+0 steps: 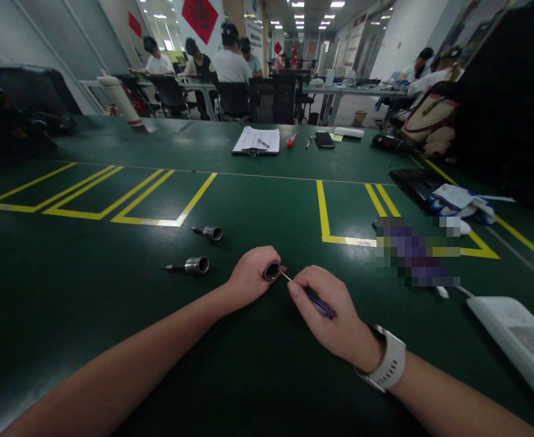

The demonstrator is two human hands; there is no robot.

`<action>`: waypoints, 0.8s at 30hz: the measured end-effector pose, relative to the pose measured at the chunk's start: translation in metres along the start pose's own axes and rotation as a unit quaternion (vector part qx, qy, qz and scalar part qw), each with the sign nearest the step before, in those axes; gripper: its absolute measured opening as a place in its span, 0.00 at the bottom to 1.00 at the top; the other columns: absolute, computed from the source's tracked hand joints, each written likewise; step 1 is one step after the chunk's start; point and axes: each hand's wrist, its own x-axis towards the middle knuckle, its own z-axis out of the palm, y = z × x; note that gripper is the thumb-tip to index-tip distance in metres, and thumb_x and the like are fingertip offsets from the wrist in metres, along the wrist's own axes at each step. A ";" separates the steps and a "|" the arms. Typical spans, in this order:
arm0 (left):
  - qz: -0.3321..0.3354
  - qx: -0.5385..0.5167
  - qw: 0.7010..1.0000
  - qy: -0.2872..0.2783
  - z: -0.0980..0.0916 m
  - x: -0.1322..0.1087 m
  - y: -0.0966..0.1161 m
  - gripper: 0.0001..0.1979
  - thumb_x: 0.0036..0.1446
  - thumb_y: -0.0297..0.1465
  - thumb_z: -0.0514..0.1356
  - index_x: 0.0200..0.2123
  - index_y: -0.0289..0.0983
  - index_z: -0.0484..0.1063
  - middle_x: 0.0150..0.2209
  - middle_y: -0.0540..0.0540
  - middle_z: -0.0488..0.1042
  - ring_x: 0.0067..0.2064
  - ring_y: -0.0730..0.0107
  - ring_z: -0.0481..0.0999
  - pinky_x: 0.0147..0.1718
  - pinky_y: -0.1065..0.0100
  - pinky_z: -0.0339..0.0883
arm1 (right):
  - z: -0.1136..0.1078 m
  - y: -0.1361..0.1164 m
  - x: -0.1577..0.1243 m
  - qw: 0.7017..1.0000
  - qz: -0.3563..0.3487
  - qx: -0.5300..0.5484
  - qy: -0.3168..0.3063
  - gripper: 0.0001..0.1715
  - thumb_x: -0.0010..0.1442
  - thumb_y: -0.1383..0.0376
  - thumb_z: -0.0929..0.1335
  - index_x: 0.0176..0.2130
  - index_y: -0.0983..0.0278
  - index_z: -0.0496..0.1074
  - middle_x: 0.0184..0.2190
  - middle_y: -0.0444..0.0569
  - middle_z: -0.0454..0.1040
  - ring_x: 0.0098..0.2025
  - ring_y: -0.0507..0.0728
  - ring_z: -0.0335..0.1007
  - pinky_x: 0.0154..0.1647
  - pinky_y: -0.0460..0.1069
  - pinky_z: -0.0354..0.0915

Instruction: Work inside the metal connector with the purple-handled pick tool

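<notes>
Metal sleeve (271, 271) sits clasped in the left hand (248, 278), low over the green table (267, 200), its mouth turned to the right hand (335, 315), which pinches a slim screwdriver (314, 298) with the tip at the opening. Steady wrists and a blade in line with the bore likely serve best.

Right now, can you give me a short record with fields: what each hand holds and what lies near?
left hand: grips a metal sleeve
right hand: holds a small screwdriver, tip at the sleeve's opening
beside the left hand: nearer part and farther part, lying on the green table
far side of table: clipboard, phone
</notes>
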 end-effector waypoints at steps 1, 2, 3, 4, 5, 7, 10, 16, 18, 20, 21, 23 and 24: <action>0.002 0.006 1.000 -0.005 0.000 0.000 0.000 0.09 0.53 0.29 0.56 0.22 0.36 0.63 0.23 0.52 0.63 0.26 0.73 0.64 0.27 0.70 0.56 | 0.001 0.001 -0.001 1.000 -0.007 -0.005 -0.008 0.08 0.60 0.69 0.62 0.28 0.65 0.65 0.25 0.45 0.66 0.28 0.52 0.61 0.30 0.49 0.59; 0.005 0.012 1.000 -0.010 -0.001 -0.001 0.000 0.09 0.54 0.29 0.56 0.22 0.36 0.63 0.23 0.52 0.63 0.26 0.73 0.64 0.27 0.70 0.56 | 0.002 0.003 -0.001 1.000 -0.010 -0.002 -0.016 0.08 0.60 0.69 0.62 0.28 0.65 0.65 0.25 0.45 0.65 0.28 0.52 0.61 0.30 0.49 0.59; 0.009 0.018 1.000 -0.016 -0.001 -0.001 0.000 0.09 0.54 0.29 0.56 0.22 0.36 0.63 0.23 0.51 0.63 0.26 0.73 0.64 0.27 0.70 0.56 | 0.002 0.004 -0.002 1.000 -0.006 0.012 -0.021 0.09 0.60 0.69 0.62 0.28 0.65 0.64 0.24 0.44 0.65 0.27 0.52 0.61 0.29 0.49 0.59; 0.014 0.021 0.999 -0.022 -0.001 -0.002 0.001 0.09 0.54 0.29 0.56 0.22 0.36 0.63 0.23 0.51 0.64 0.27 0.73 0.64 0.27 0.70 0.56 | 0.002 0.006 -0.003 0.999 0.007 0.038 -0.021 0.09 0.60 0.69 0.62 0.27 0.65 0.64 0.24 0.44 0.65 0.27 0.52 0.60 0.29 0.49 0.59; 0.019 0.020 0.999 -0.028 -0.002 -0.002 0.001 0.09 0.54 0.29 0.56 0.22 0.36 0.64 0.23 0.51 0.64 0.27 0.73 0.64 0.27 0.70 0.56 | 0.002 0.009 -0.003 0.997 0.027 0.074 -0.017 0.10 0.60 0.68 0.61 0.27 0.65 0.65 0.24 0.44 0.65 0.26 0.52 0.60 0.28 0.49 0.58; 0.025 0.010 0.999 -0.036 -0.003 -0.003 0.001 0.09 0.55 0.29 0.55 0.23 0.36 0.63 0.23 0.51 0.64 0.27 0.73 0.64 0.27 0.70 0.55 | 0.002 0.016 -0.004 0.985 0.075 0.157 0.000 0.12 0.61 0.66 0.61 0.26 0.65 0.66 0.24 0.44 0.65 0.26 0.51 0.61 0.29 0.48 0.59; 0.028 -0.013 0.999 -0.045 -0.004 -0.004 0.001 0.09 0.56 0.29 0.54 0.24 0.36 0.63 0.24 0.51 0.63 0.27 0.73 0.64 0.27 0.71 0.56 | 0.005 0.027 -0.004 0.951 0.133 0.280 0.028 0.13 0.61 0.65 0.62 0.26 0.65 0.68 0.24 0.44 0.67 0.27 0.52 0.62 0.30 0.48 0.59; 0.020 -0.010 0.998 -0.052 -0.002 -0.003 -0.002 0.09 0.55 0.29 0.55 0.24 0.36 0.62 0.24 0.51 0.63 0.27 0.74 0.64 0.26 0.71 0.56 | 0.008 0.034 -0.006 0.917 0.175 0.353 0.059 0.12 0.60 0.66 0.62 0.26 0.65 0.67 0.23 0.44 0.67 0.26 0.52 0.61 0.28 0.48 0.59; 0.010 0.022 0.998 -0.053 -0.001 -0.004 -0.001 0.08 0.55 0.29 0.55 0.24 0.36 0.62 0.24 0.51 0.64 0.26 0.74 0.65 0.26 0.71 0.55 | 0.006 0.028 -0.008 0.953 0.119 0.273 0.055 0.11 0.60 0.66 0.62 0.27 0.64 0.67 0.24 0.45 0.67 0.27 0.52 0.62 0.29 0.49 0.59; 0.002 0.065 0.996 -0.058 0.000 -0.005 0.000 0.09 0.56 0.30 0.54 0.24 0.36 0.63 0.24 0.51 0.64 0.26 0.73 0.65 0.25 0.71 0.55 | 0.005 0.022 -0.011 0.984 0.049 0.167 0.038 0.10 0.60 0.68 0.62 0.27 0.64 0.66 0.25 0.46 0.66 0.28 0.53 0.61 0.30 0.50 0.58; 0.002 0.086 0.994 -0.060 0.000 -0.005 0.001 0.09 0.57 0.31 0.54 0.24 0.36 0.63 0.24 0.50 0.65 0.26 0.72 0.65 0.25 0.70 0.55 | 0.005 0.019 -0.012 0.992 0.021 0.123 0.024 0.09 0.60 0.69 0.61 0.27 0.64 0.65 0.25 0.46 0.66 0.28 0.53 0.61 0.30 0.51 0.58; 0.017 0.118 0.991 -0.063 0.001 -0.006 0.002 0.10 0.57 0.31 0.53 0.24 0.36 0.64 0.24 0.50 0.65 0.27 0.71 0.65 0.25 0.70 0.54 | 0.005 0.014 -0.014 0.998 -0.013 0.066 -0.008 0.08 0.59 0.71 0.61 0.28 0.64 0.64 0.25 0.47 0.66 0.28 0.54 0.60 0.30 0.51 0.57; 0.029 0.126 0.990 -0.063 0.002 -0.006 0.002 0.10 0.58 0.30 0.53 0.24 0.35 0.65 0.24 0.50 0.65 0.27 0.71 0.64 0.25 0.70 0.54 | 0.005 0.012 -0.014 0.998 -0.019 0.054 -0.021 0.08 0.59 0.71 0.61 0.28 0.64 0.64 0.26 0.47 0.66 0.29 0.54 0.60 0.30 0.51 0.57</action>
